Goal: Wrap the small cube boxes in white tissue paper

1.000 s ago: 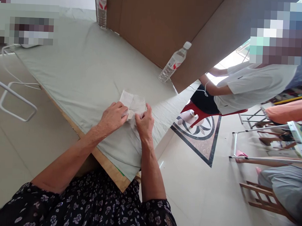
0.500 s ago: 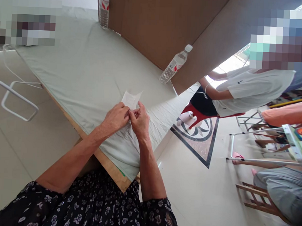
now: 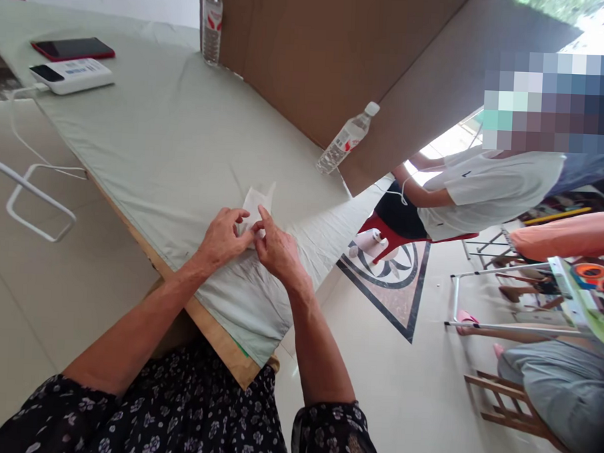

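Note:
A small white sheet of paper (image 3: 255,202) is held partly folded just above the pale green cloth covering the table (image 3: 150,140). My left hand (image 3: 223,236) pinches its near edge from the left. My right hand (image 3: 277,251) pinches the same edge from the right, fingertips meeting the left hand's. Both hands hide the lower part of the paper.
Two clear water bottles (image 3: 211,22) (image 3: 346,137) stand by a brown cardboard partition (image 3: 309,60). A red phone (image 3: 72,47) and a white power bank (image 3: 72,75) lie at the far left corner. A seated person in a white shirt (image 3: 484,191) is beyond the partition; chairs stand to the right.
The paper has been folded narrower and my hands have drawn together over it. The camera has tipped, bringing the phone and power bank into view.

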`<state>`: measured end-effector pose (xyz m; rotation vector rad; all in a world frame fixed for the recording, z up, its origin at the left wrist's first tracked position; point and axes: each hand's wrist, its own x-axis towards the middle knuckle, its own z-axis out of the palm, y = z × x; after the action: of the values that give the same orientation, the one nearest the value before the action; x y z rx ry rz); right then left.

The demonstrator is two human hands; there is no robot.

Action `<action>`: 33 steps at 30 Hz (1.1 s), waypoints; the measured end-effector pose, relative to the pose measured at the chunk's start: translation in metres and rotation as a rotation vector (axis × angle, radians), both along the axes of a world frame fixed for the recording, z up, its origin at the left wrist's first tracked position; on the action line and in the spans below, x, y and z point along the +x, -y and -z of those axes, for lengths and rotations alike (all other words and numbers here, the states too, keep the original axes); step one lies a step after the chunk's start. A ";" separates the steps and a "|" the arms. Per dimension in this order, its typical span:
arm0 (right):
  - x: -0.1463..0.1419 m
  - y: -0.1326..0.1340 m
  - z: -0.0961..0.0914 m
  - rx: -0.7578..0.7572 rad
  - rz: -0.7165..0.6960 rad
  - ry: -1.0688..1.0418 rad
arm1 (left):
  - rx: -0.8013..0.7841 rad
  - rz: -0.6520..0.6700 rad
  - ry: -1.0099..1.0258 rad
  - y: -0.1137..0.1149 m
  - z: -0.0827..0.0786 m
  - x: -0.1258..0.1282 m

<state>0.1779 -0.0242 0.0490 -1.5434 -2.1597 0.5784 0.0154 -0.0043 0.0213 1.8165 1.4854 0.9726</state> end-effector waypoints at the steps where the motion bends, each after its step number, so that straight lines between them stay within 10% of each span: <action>1: 0.001 -0.002 -0.001 -0.002 -0.015 0.008 | -0.011 -0.014 -0.007 0.000 0.000 0.002; 7: 0.017 -0.020 0.000 -0.109 -0.174 -0.160 | -0.053 -0.077 -0.045 0.003 -0.001 0.017; 13: 0.030 -0.030 0.018 -0.009 0.103 -0.386 | -0.013 -0.071 -0.076 0.004 0.003 0.017; 25: 0.028 -0.043 0.027 0.012 0.089 -0.271 | 0.112 0.077 -0.428 0.009 -0.014 0.016; 33: 0.031 -0.072 0.028 -0.390 0.393 -0.590 | 0.196 0.055 -0.348 0.007 -0.003 0.016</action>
<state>0.2093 0.0480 0.0207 -1.6555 -1.3159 1.1854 0.0310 -0.0115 0.0239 2.2466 1.5748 0.8294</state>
